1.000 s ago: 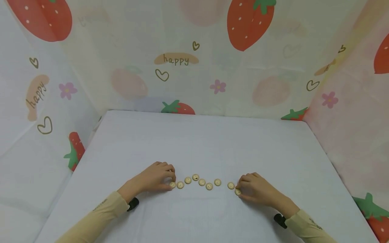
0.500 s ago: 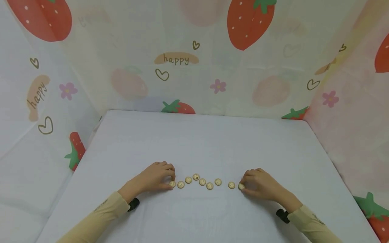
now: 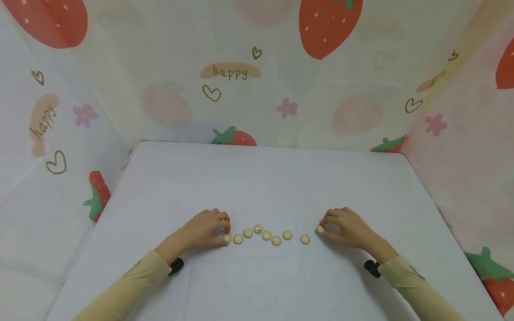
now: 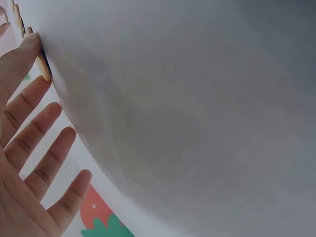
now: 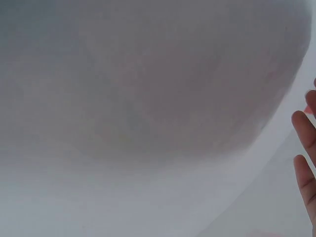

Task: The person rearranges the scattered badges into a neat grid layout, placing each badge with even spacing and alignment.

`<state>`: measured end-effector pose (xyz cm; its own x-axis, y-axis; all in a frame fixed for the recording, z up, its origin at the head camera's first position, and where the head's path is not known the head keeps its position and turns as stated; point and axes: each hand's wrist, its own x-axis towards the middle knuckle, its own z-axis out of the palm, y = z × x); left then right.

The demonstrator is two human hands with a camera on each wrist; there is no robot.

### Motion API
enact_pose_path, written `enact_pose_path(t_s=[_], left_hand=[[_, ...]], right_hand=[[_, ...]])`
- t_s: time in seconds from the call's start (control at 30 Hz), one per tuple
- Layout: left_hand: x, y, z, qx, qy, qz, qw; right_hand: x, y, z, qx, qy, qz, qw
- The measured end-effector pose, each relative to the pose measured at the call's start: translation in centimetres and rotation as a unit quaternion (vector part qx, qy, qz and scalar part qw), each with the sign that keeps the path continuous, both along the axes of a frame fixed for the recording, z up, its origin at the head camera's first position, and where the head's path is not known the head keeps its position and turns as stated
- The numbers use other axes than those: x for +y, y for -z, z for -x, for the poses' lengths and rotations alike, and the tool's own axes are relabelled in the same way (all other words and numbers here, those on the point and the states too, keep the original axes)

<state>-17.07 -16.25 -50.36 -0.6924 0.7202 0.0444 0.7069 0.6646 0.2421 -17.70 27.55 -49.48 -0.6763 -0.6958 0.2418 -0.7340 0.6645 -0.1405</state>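
Observation:
Several round, pale wooden discs with small faces drawn on them lie in a wavy row on the white table. My left hand pinches the leftmost disc between thumb and index finger; in the left wrist view that disc sits on edge-on between the fingertips, the other fingers spread. At the right, my right hand pinches another disc, set apart from and farther back than the row's right-end disc. Only some fingers of the right hand show in the right wrist view; its disc is out of sight there.
Between the hands lie the other discs, such as the topmost disc with a dark mouth. The white tabletop stretches behind and in front of them. Strawberry-print cloth hangs at the back and both sides.
My right hand has moved its disc away from me and slightly right, off the end of the row. The left hand stays on its disc. The whole view has shifted up slightly.

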Motion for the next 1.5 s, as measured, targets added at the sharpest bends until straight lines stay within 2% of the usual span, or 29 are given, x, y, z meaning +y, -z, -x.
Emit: enact_pose_path(t_s=[0.27, 0.43, 0.73, 0.9, 1.5], left_hand=[[-0.1, 0.3, 0.0, -0.001, -0.004, -0.009, 0.9999], [0.0, 0.4, 0.1, -0.003, -0.009, -0.005, 0.9999], [0.3, -0.3, -0.2, -0.006, -0.015, -0.006, 0.9998], [0.3, -0.2, -0.2, -0.004, -0.019, -0.010, 0.9998], [0.4, -0.1, -0.1, 0.004, -0.020, -0.013, 0.9997]], right_hand=[[0.1, 0.4, 1.0, 0.011, 0.010, -0.003, 1.000], [0.4, 0.7, 1.7, 0.006, 0.032, -0.010, 0.999], [0.7, 1.0, 3.2, 0.036, 0.049, 0.006, 0.998], [0.8, 0.9, 3.9, 0.039, 0.065, 0.013, 0.997], [2.0, 0.5, 6.6, 0.042, 0.116, -0.014, 0.992]])
